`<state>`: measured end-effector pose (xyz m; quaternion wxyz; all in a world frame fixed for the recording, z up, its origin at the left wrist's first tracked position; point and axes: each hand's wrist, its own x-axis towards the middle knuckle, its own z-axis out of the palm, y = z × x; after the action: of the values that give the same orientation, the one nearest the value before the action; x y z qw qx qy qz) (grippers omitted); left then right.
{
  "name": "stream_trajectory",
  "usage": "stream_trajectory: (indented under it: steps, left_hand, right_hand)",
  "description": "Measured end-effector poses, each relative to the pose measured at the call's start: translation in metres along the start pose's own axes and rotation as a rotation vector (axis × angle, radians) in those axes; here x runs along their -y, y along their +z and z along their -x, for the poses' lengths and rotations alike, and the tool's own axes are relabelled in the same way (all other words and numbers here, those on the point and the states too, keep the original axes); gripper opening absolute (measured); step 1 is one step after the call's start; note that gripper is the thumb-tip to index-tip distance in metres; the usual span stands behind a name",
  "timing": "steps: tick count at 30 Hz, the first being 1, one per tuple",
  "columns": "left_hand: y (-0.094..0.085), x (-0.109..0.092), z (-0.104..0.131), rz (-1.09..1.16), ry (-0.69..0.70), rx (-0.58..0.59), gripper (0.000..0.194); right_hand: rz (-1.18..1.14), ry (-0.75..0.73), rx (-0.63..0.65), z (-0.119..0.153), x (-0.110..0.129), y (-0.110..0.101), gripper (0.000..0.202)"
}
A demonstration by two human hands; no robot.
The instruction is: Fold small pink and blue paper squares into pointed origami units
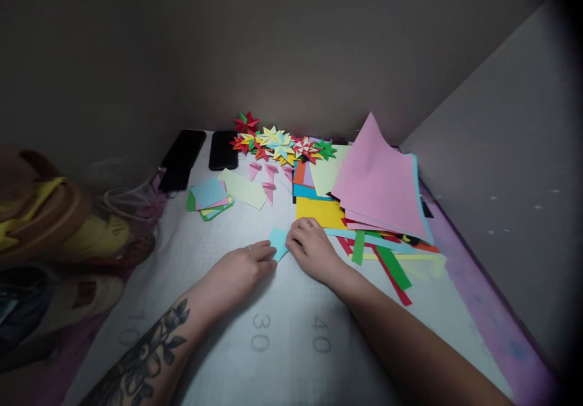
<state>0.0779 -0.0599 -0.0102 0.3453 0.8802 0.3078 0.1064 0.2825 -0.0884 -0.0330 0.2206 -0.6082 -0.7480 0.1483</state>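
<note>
A small folded piece of light blue paper (278, 243) lies on the white gridded mat (218, 357) between my two hands. My left hand (246, 266) has its fingers together at the paper's left edge, holding it. At its right edge, my right hand (314, 251) is closed on the paper with curled fingers; the fingertips are partly hidden. Beyond them sit several small folded pink paper pieces (268, 190). A stack of coloured paper squares (209, 193) is to the left, beside a pale yellow strip (245, 189).
Folded paper stars (277, 142) line the wall side. Two dark phones (224, 150) (186, 154) lie at the back left. Large pink sheets (380, 181) cover coloured papers at right, with loose green strips (392, 266) in front. Bags and cables crowd the left edge.
</note>
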Motion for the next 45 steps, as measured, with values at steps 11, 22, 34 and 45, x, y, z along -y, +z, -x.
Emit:
stream_trajectory:
  steps: [11, 22, 34, 45]
  left_hand:
    - [0.001, -0.016, -0.002, -0.309, 0.076, 0.069, 0.043]
    - [0.001, -0.021, -0.005, -0.458, 0.143, 0.088, 0.027]
    - [0.005, -0.027, -0.003, -0.596, 0.104, 0.151, 0.024]
    - [0.003, -0.04, -0.004, -0.62, -0.004, 0.249, 0.028]
  right_hand:
    - [0.061, 0.062, -0.029, -0.002, 0.005, 0.004, 0.011]
    - [0.089, 0.103, -0.031, -0.002, 0.008, 0.005, 0.012]
    - [0.162, 0.167, -0.018, -0.001, 0.012, 0.007, 0.009]
    - [0.34, 0.256, -0.337, 0.0, -0.006, -0.001, 0.018]
